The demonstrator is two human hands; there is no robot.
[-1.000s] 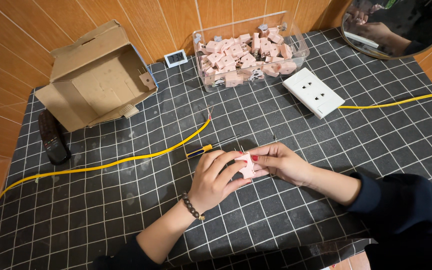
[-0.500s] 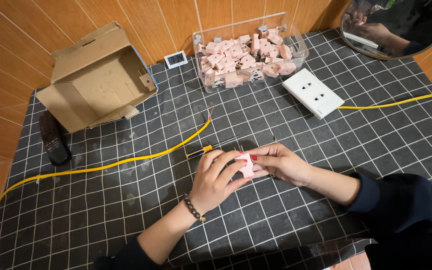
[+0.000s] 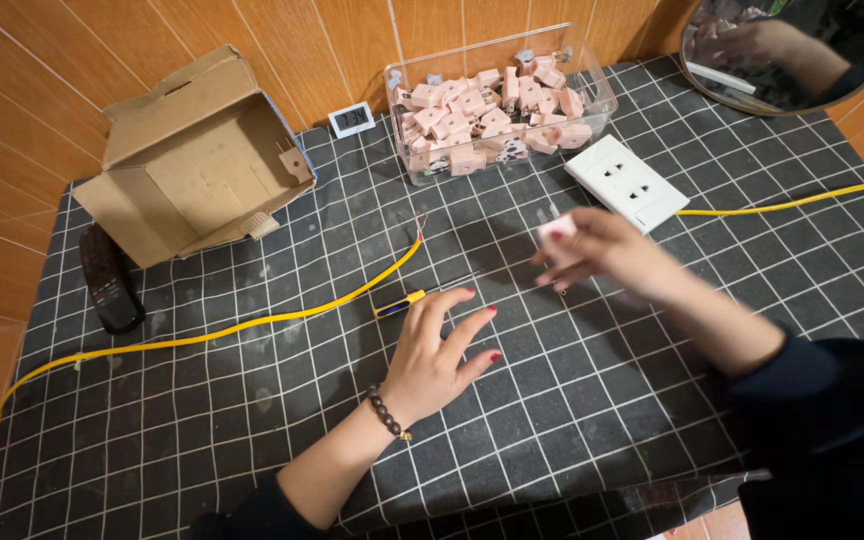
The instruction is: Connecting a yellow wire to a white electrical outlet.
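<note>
Above the desk, the right hand pinches a small pink plug, blurred and pale, just short of the white socket plate lying up and right of it. The left hand, grip released and fingers spread, rests farther from the plate, beside a yellow-handled tool.

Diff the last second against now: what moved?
The hands separated. The right hand lifted the small pink plug away, up toward the white outlet plate. The left hand let go and lies open by the screwdriver. Yellow wire, cardboard box, clear bin unchanged.
</note>
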